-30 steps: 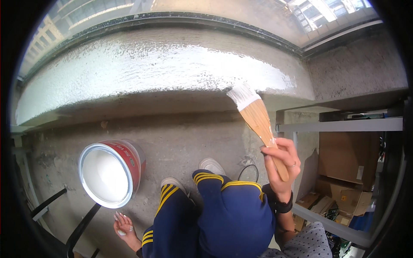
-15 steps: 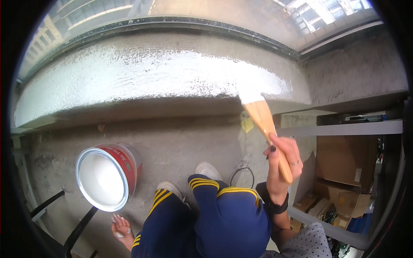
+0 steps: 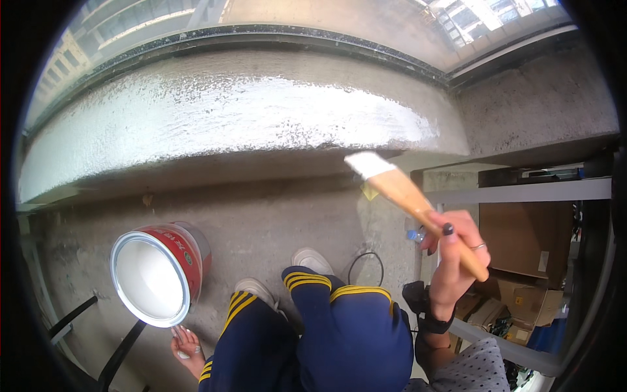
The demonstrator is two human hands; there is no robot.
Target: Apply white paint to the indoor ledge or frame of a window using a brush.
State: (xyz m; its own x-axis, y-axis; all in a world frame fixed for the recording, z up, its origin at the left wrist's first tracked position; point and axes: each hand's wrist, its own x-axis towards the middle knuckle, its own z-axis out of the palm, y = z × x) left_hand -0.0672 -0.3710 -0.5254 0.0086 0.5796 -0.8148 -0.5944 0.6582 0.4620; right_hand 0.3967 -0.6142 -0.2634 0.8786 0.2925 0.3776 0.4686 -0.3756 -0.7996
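Note:
My right hand (image 3: 455, 258) is closed around the wooden handle of a wide flat paintbrush (image 3: 403, 193). White paint coats its bristles, which sit just below the front edge of a concrete window ledge (image 3: 444, 127), seemingly clear of it. A broad, rough-edged band of white paint (image 3: 228, 114) covers much of the ledge. At lower left, a red paint bucket (image 3: 186, 261) holds white paint, its mouth facing me. My left hand (image 3: 187, 349) is by the bucket's lower rim, fingers loosely extended and apart, with white smears on them; whether they touch the rim I cannot tell.
Cardboard boxes (image 3: 526, 242) fill a pale-framed rack (image 3: 535, 191) on the right. A thin black cable loop (image 3: 369, 256) lies on the floor beyond my knees. Black bars (image 3: 124, 353) stand beside the bucket. Window glass (image 3: 294, 19) rises behind the ledge.
The paintbrush has come off the painted ledge, moving right and toward me with my right hand, its handle now tilted more sideways. My left hand has hardly moved.

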